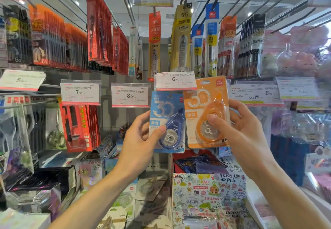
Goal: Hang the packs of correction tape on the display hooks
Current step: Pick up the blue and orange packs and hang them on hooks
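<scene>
Blue and orange card-backed blister packs of correction tape were held up side by side before a shop display. The person's left hand (143,135) pinched the blue pack (167,121) by its lower edge; the right hand (241,130) pinched the orange pack (207,112), thumb across its clear bubble. Both tops sat just under a white price label reading 6.00 (176,81). Hanging seemed about to begin: each pack's top hole would need lining up with the hook behind that label, which was hidden.

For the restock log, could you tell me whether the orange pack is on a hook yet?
Cannot tell: the right hand grips the orange pack; no hook shows through its hanging slot.
</scene>
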Action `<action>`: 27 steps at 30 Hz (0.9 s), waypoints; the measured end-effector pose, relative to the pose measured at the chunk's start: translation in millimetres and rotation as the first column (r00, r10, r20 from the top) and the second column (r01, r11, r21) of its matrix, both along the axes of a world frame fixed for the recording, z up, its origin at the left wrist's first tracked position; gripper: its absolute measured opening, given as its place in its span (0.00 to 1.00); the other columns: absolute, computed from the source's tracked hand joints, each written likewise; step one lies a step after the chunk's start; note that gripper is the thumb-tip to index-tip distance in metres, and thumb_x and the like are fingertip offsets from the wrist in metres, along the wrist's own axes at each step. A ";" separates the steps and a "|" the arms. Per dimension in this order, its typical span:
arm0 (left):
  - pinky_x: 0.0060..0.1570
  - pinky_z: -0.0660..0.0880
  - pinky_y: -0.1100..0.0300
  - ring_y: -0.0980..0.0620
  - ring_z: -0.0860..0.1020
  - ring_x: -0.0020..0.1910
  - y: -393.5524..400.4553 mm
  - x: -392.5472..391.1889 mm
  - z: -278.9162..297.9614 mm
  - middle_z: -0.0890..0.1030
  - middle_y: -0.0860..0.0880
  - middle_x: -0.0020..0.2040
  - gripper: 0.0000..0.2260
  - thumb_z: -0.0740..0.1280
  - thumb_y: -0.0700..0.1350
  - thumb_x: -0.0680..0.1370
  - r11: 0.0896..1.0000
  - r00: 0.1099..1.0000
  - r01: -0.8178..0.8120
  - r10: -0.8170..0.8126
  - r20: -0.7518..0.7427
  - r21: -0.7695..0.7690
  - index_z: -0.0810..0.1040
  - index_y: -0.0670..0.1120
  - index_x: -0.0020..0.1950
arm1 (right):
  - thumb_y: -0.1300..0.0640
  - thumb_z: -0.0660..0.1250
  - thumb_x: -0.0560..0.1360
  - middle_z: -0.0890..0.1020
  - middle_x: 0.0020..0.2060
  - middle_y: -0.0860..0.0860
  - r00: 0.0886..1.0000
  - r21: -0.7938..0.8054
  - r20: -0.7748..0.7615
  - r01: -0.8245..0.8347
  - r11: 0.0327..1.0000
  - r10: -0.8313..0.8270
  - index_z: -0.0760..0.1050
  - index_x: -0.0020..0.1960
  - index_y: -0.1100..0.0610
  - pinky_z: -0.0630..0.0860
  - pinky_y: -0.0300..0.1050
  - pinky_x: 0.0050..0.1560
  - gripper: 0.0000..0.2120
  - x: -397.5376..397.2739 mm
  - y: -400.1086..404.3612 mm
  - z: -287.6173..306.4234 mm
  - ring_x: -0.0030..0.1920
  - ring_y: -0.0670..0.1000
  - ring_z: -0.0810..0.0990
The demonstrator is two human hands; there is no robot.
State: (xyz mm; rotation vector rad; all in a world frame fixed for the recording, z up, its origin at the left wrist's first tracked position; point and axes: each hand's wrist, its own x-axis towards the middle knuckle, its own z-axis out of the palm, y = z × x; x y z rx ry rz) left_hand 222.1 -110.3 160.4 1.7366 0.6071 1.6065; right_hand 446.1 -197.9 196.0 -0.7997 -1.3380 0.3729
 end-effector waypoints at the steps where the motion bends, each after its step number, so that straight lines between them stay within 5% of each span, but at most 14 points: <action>1: 0.49 0.80 0.69 0.60 0.85 0.54 1.7 2.9 -1.4 0.86 0.60 0.56 0.18 0.71 0.43 0.80 1.000 1.000 -0.005 0.005 0.001 -0.013 0.74 0.54 0.68 | 0.53 0.76 0.75 0.89 0.51 0.46 1.000 0.000 -0.001 -0.001 1.000 0.001 0.76 0.62 0.42 0.87 0.49 0.42 0.18 -0.9 0.4 -0.8 0.47 0.50 0.90; 8: 0.40 0.78 0.73 0.64 0.85 0.48 35.2 26.3 -1.3 0.88 0.60 0.50 0.18 0.72 0.46 0.80 0.988 0.997 -0.060 0.066 0.043 -0.139 0.71 0.56 0.66 | 0.48 0.79 0.72 0.89 0.52 0.46 1.000 -0.021 0.000 -0.014 1.000 0.014 0.75 0.62 0.39 0.86 0.43 0.43 0.22 -4.4 -1.9 -13.2 0.49 0.49 0.89; 13: 0.40 0.78 0.73 0.71 0.83 0.46 58.2 34.9 3.4 0.85 0.68 0.45 0.19 0.72 0.50 0.79 0.978 0.995 -0.099 0.099 -0.008 -0.185 0.71 0.55 0.67 | 0.45 0.76 0.68 0.89 0.52 0.47 1.000 -0.046 0.005 -0.031 0.998 0.031 0.74 0.63 0.41 0.86 0.47 0.45 0.25 -3.0 -5.6 -20.2 0.49 0.50 0.89; 15: 0.45 0.79 0.67 0.66 0.84 0.49 60.1 31.1 4.6 0.86 0.62 0.50 0.20 0.72 0.49 0.79 0.974 0.995 -0.103 0.098 -0.033 -0.203 0.72 0.54 0.70 | 0.45 0.76 0.68 0.89 0.52 0.47 0.999 -0.055 0.020 -0.037 0.998 0.038 0.75 0.62 0.40 0.86 0.47 0.46 0.25 -1.9 -6.8 -23.7 0.50 0.50 0.89; 20: 0.46 0.77 0.71 0.70 0.81 0.50 36.5 2.0 4.9 0.83 0.62 0.54 0.15 0.70 0.51 0.80 0.978 0.957 -0.197 0.176 -0.229 -0.072 0.75 0.55 0.67 | 0.47 0.76 0.66 0.89 0.51 0.46 0.996 -0.081 0.020 -0.079 0.994 0.081 0.76 0.61 0.42 0.84 0.37 0.43 0.24 -3.8 -4.9 -35.7 0.49 0.49 0.89; 24: 0.49 0.73 0.78 0.75 0.77 0.52 7.4 -26.6 -1.2 0.81 0.63 0.56 0.12 0.71 0.47 0.80 0.951 0.899 -0.295 0.310 -0.309 0.094 0.76 0.56 0.62 | 0.47 0.76 0.67 0.89 0.52 0.48 0.991 -0.117 0.036 -0.126 0.985 0.131 0.78 0.58 0.38 0.85 0.41 0.45 0.20 -9.1 -2.5 -44.1 0.50 0.51 0.89; 27: 0.44 0.75 0.71 0.62 0.81 0.47 -11.8 -45.2 6.4 0.82 0.58 0.49 0.06 0.72 0.45 0.78 0.873 0.823 -0.386 0.472 -0.315 0.299 0.78 0.53 0.53 | 0.50 0.76 0.69 0.89 0.51 0.51 0.988 -0.139 0.039 -0.146 0.980 0.153 0.78 0.57 0.37 0.86 0.45 0.43 0.19 -11.7 0.3 -49.0 0.49 0.53 0.89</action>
